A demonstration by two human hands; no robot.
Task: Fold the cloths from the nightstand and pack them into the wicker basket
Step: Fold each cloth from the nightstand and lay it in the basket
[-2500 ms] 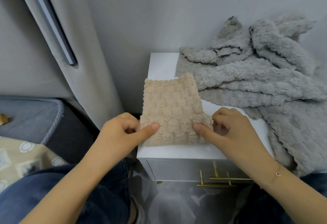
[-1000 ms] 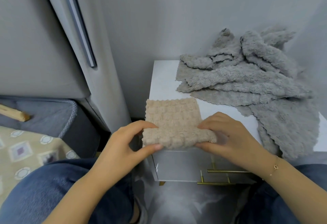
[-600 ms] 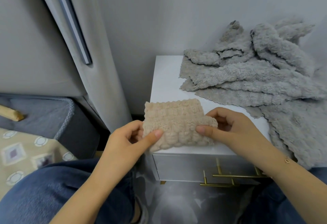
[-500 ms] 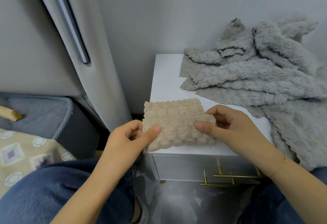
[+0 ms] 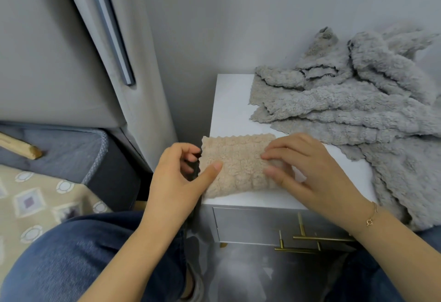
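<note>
A folded beige fluffy cloth (image 5: 238, 163) lies flat on the front left corner of the white nightstand (image 5: 229, 101). My left hand (image 5: 174, 182) is at the cloth's left edge, thumb on top and fingers curled against the edge beside the nightstand. My right hand (image 5: 307, 170) rests on the cloth's right end, with its fingers and thumb lying on top. A heap of several crumpled grey cloths (image 5: 358, 110) covers the back and right of the nightstand and hangs over its right side. No wicker basket is in view.
The nightstand's drawer front with gold bar handles (image 5: 300, 237) faces me between my knees. A padded grey headboard (image 5: 59, 51) and a bed with a patterned beige cover (image 5: 35, 201) are at the left; a wooden stick end (image 5: 21, 149) lies there. A grey wall stands behind.
The beige cloth, held up slightly by both hands half a second ago, now lies flat on the nightstand. My right hand has slid on top of its right end.
</note>
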